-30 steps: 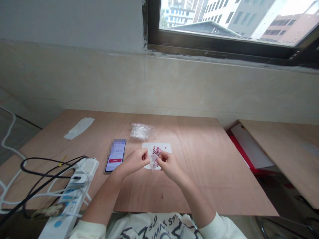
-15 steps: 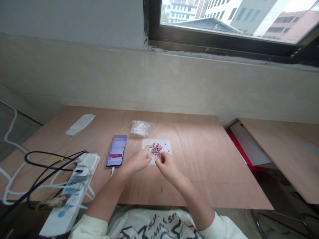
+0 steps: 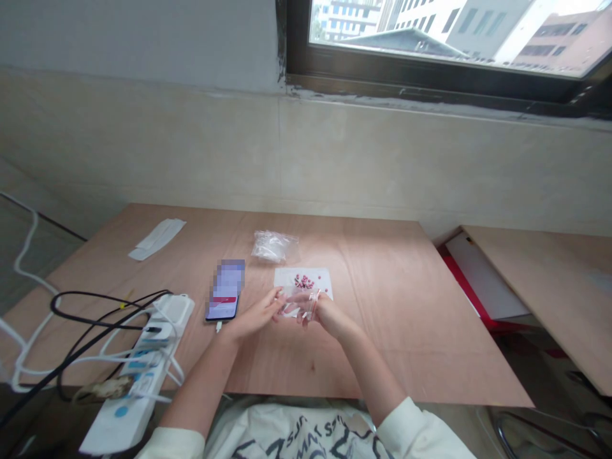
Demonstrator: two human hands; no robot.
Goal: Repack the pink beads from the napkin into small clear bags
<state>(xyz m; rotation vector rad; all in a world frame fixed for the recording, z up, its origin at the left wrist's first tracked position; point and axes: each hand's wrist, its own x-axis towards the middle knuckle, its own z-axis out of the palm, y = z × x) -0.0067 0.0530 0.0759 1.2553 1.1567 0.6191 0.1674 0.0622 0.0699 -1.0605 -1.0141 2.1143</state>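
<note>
A small clear plastic bag (image 3: 297,306) is stretched between my two hands, low over a white sheet (image 3: 283,275). My left hand (image 3: 262,310) pinches the bag's left side with thumb and fingertips. At the bag's right side, my right hand (image 3: 329,313) holds it, its fingers showing blurred through the plastic; whether they lie inside or behind it I cannot tell. Small pink and red bead-like pieces (image 3: 305,281) lie in a loose pile on the sheet, just beyond the bag. A few are scattered to the right of the pile.
A crumpled clear plastic packet (image 3: 273,246) lies behind the sheet. To the left are a phone (image 3: 224,299) on a charging cable, a folded white paper-like piece (image 3: 157,239) and a power strip (image 3: 157,357) with tangled cables. Another table (image 3: 549,280) stands at the right.
My right hand has moved from pinching near the bead pile to the right side of the bag, fingers now extended. The bag is spread wider, and my left hand has drawn slightly back.
</note>
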